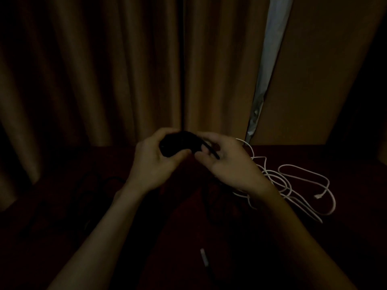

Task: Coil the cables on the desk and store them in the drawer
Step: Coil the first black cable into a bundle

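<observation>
Nearest, at the front edge of the desk (293, 151), a small white plug (203, 257) lies on the dark red top, with a dark lead running from it toward the person; the light is too low to follow it further. Both bare forearms reach in over the front of the desk and meet above its middle.

On the left part of the desk some dark cables (100, 185) lie in loose loops, only faintly visible against the surface.

Above the middle of the desk the left hand (152, 162) grips a black cable (178, 141) gathered into a small bundle, fingers curled over its top and thumb tucked under it. The right hand (228, 164) is just beside it, palm turned up. A free strand of the same black cable runs slantwise across its fingers, and the thumb and curled fingers pinch that strand close to the bundle. The bundle is held clear of the desk top.

On the right part of the desk a white cable (293, 185) sprawls uncoiled in several wide tangled loops, one end (318, 196) lying inside the outermost loop.

Behind the desk hangs a brown curtain (104, 70) in heavy folds. Behind the right part of the desk a narrow pale strip (270, 59) shows between the curtain and a flat brown panel (324, 70)
</observation>
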### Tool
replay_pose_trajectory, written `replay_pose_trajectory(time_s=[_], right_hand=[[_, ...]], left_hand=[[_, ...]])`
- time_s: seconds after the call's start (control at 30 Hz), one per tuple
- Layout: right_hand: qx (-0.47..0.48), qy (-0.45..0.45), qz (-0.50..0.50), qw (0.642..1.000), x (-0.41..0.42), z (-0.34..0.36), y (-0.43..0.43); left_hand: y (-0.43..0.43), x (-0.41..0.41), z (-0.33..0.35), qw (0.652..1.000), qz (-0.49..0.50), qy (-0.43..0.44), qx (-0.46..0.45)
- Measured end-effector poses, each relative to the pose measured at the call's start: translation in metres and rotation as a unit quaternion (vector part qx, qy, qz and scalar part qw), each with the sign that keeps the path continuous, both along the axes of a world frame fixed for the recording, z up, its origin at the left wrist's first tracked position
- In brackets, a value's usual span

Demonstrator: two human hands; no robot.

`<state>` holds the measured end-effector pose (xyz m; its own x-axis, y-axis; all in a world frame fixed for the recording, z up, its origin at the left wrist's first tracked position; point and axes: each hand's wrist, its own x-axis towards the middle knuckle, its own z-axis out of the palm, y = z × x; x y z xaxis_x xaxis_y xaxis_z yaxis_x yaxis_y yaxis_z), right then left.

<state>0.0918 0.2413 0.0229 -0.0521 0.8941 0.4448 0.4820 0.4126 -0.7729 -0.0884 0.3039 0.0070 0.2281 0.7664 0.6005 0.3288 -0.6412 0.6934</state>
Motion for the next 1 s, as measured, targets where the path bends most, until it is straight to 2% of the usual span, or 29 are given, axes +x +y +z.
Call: replay_pose_trajectory(time_s=[0.07,0.13,0.23,0.3,0.4,0.47,0.5,0.57,0.63,0.7,0.77,0.83,0.93,1.0], right_hand=[[-0.045,0.157,0.049,0.985,-0.009,-0.001,0.000],[-0.054,0.234,0.029,0.970,-0.017,-0.007,0.005],[-0.050,0.283,0.016,0.958,-0.020,-0.013,0.009],[-0.055,0.321,0.032,0.945,-0.016,-0.013,0.011],[-0.061,0.330,0.122,0.934,-0.010,-0.011,0.008],[-0.049,0.305,0.146,0.940,-0.006,-0.007,0.001],[-0.042,0.290,0.141,0.946,-0.004,-0.005,-0.001],[-0.024,0.267,0.125,0.955,-0.003,-0.003,-0.003],[-0.013,0.262,0.088,0.961,-0.002,-0.004,-0.001],[-0.006,0.269,0.040,0.962,-0.004,-0.003,0.002],[-0.001,0.264,0.001,0.965,-0.004,-0.001,0.003],[-0.005,0.235,-0.016,0.972,-0.003,0.001,0.000],[-0.014,0.182,-0.027,0.983,0.000,0.002,0.000],[0.007,0.168,-0.028,0.985,0.003,0.002,-0.001]], left_hand=[[-0.001,0.002,0.002,0.998,0.023,-0.059,-0.012],[-0.004,0.003,0.007,0.988,0.005,-0.146,-0.058],[-0.010,0.007,0.014,0.934,-0.101,-0.289,-0.183],[-0.017,0.015,0.018,0.891,-0.160,-0.338,-0.257],[-0.028,0.025,0.022,0.827,-0.241,-0.350,-0.367],[-0.033,0.026,0.024,0.812,-0.278,-0.321,-0.401],[-0.032,0.025,0.024,0.822,-0.279,-0.298,-0.398],[-0.029,0.022,0.022,0.872,-0.248,-0.235,-0.350],[-0.026,0.018,0.019,0.930,-0.197,-0.177,-0.256],[-0.025,0.015,0.016,0.967,-0.180,-0.117,-0.140],[-0.025,0.015,0.012,0.979,-0.198,-0.039,-0.033],[-0.026,0.018,0.008,0.983,-0.183,0.003,0.029],[-0.024,0.021,0.003,0.985,-0.162,0.016,0.062],[-0.022,0.021,-0.001,0.987,-0.155,0.007,0.043]])
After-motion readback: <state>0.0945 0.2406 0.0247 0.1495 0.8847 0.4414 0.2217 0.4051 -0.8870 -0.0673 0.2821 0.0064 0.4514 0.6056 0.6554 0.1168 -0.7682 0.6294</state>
